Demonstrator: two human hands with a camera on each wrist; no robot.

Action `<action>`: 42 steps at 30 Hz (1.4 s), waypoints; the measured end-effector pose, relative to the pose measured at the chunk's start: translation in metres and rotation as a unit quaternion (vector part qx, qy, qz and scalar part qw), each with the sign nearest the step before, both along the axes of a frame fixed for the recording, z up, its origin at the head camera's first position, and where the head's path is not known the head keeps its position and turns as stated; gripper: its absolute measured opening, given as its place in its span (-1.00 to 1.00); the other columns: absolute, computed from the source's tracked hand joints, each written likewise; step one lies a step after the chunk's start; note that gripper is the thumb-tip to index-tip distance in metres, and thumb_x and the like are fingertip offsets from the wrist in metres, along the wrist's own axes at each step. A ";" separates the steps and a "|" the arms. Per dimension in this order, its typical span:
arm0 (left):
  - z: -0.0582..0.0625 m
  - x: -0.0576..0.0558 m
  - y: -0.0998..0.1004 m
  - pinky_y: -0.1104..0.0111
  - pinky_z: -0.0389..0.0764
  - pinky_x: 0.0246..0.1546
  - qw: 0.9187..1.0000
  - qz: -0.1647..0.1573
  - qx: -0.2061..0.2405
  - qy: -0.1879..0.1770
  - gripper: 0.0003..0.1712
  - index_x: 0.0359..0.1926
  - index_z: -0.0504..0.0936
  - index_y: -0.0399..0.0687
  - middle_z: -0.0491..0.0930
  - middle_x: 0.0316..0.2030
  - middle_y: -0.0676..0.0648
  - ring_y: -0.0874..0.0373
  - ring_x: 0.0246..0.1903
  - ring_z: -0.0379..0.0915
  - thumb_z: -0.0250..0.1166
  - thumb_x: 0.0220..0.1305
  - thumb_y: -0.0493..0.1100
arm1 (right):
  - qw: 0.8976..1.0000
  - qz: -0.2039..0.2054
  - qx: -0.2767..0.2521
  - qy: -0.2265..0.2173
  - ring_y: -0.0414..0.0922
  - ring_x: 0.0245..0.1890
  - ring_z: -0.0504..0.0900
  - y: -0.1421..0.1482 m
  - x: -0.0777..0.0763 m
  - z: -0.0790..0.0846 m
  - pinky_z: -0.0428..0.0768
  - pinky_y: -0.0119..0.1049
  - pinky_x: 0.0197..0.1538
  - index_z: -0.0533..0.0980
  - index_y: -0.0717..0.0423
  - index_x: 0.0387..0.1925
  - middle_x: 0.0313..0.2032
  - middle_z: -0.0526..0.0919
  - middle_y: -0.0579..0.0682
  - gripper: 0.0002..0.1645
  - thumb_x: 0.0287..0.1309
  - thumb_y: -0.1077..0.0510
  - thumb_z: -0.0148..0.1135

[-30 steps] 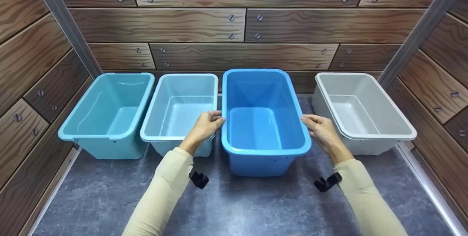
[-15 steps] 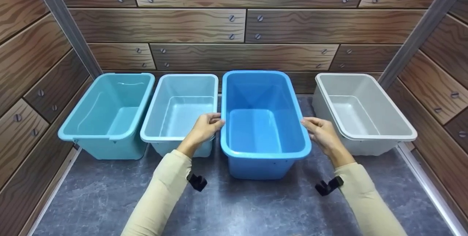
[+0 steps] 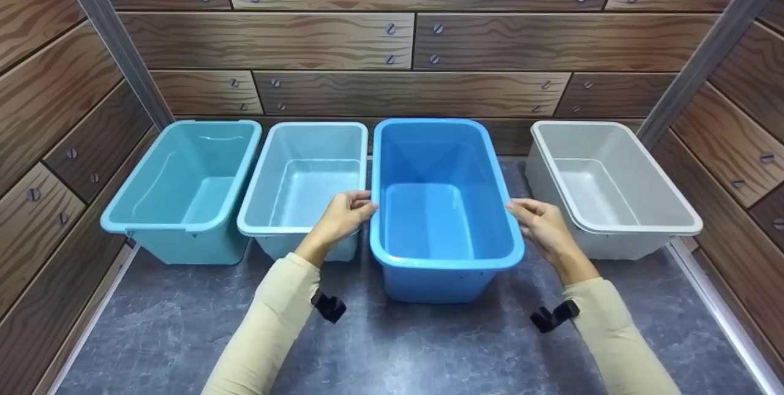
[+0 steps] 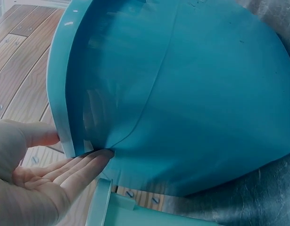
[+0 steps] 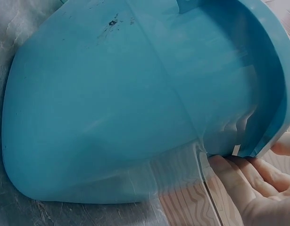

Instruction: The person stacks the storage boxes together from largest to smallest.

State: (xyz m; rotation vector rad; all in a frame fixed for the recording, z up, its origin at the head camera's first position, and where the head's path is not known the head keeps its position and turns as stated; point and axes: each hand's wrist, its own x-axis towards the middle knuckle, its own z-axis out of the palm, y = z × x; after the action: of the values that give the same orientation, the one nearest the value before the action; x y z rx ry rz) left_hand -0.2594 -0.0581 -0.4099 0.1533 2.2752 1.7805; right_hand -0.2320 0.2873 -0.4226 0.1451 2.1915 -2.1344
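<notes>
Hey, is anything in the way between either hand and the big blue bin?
Nothing visible is: the left hand and right hand grip the big blue bin directly, on opposite long sides. The pale blue bin stands close by the left hand but doesn't come between.

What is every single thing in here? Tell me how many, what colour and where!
Blue tub: one, bright blue, between the hands
Light blue tub: one, pale blue, just left of the blue tub
Teal tub: one, blue-green, far left
Grey tub: one, light grey, far right
Marbled surface: one, dark grey, under the tubs
Wood-patterned walls: three, brown, left, back and right
Screw shapes: many, grey, on the walls
Corner posts: two, grey, back corners
Edge strips: silvery, along the surface's sides
Clips: two, black, one by each wrist
Sleeves: two, cream, on both arms
Left hand: one, bare, gripping the blue tub's left rim
Right hand: one, bare, gripping its right rim
</notes>
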 end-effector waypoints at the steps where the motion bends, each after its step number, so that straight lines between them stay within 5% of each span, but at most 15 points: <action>1: 0.000 0.000 0.000 0.14 0.55 0.23 1.000 -0.001 0.002 -0.001 -0.45 0.32 0.29 -0.43 0.48 0.20 -0.40 -0.17 0.18 0.49 0.09 0.38 -0.27 | 1.000 -0.001 -0.002 0.000 -0.37 -0.33 0.69 0.000 0.000 0.000 0.68 -0.53 -0.20 0.48 0.32 0.05 -0.40 0.68 -0.30 -0.61 0.29 0.15 0.16; 6: -0.001 0.002 -0.001 0.11 0.56 0.21 1.000 -0.001 0.001 0.007 -0.46 0.30 0.31 -0.45 0.50 0.17 -0.42 -0.18 0.16 0.51 0.10 0.37 -0.27 | 1.000 -0.001 -0.010 0.003 -0.35 -0.34 0.70 0.000 0.003 0.000 0.69 -0.51 -0.21 0.55 0.20 -0.07 -0.41 0.70 -0.28 -0.75 0.28 0.16 0.17; 13: -0.003 0.006 -0.003 0.17 0.61 0.16 1.000 0.002 -0.002 0.019 -0.48 0.27 0.34 -0.47 0.52 0.14 -0.43 -0.19 0.13 0.53 0.12 0.36 -0.28 | 1.000 -0.001 0.012 0.001 -0.38 -0.34 0.69 -0.001 0.007 0.000 0.68 -0.52 -0.20 0.41 0.44 0.14 -0.42 0.69 -0.33 -0.49 0.30 0.14 0.15; 26: -0.005 0.014 -0.006 0.17 0.61 0.16 0.999 -0.010 0.010 0.034 -0.47 0.27 0.30 -0.54 0.49 0.13 -0.50 -0.25 0.15 0.50 0.10 0.35 -0.32 | 1.000 -0.003 0.004 0.000 -0.37 -0.32 0.70 -0.003 0.015 -0.001 0.69 -0.51 -0.20 0.41 0.44 0.14 -0.40 0.69 -0.31 -0.50 0.29 0.16 0.16; 42: -0.008 0.022 -0.008 0.18 0.61 0.16 0.999 -0.007 0.014 0.031 -0.48 0.26 0.32 -0.54 0.52 0.11 -0.48 -0.25 0.14 0.51 0.11 0.35 -0.31 | 1.000 0.001 -0.014 -0.005 -0.35 -0.32 0.71 -0.002 0.022 -0.002 0.70 -0.49 -0.18 0.57 0.11 -0.12 -0.40 0.71 -0.29 -0.82 0.28 0.18 0.16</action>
State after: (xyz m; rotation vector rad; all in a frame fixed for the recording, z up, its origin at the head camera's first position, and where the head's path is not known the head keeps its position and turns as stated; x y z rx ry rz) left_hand -0.2371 -0.0660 -0.4175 0.2309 2.2855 1.8267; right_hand -0.2096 0.2857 -0.4248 0.1500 2.1542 -2.1572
